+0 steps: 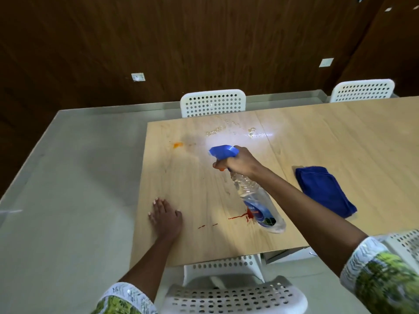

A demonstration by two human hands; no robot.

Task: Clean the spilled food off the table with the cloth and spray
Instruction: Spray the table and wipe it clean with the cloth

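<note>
Spray bottle (251,191): clear ribbed plastic, blue trigger head, held tilted over the table's middle, nozzle toward the far left. Right hand (240,163) curled round its neck, a finger on the trigger. Left hand (165,217) lay flat, fingers straight, on the near left of the table (340,137). Step judged: wetting the spills. Orange smear (178,145) at far left; red splatter (246,217) near, under the bottle's base; wet, glistening patch (233,132) at the far edge. Tabletop pale wood grain, smooth. Cloth (324,191): blue, soft, folded, lying right, untouched. Next move likely calls for setting the bottle down and taking the cloth. White perforated chairs (213,103) around.
</note>
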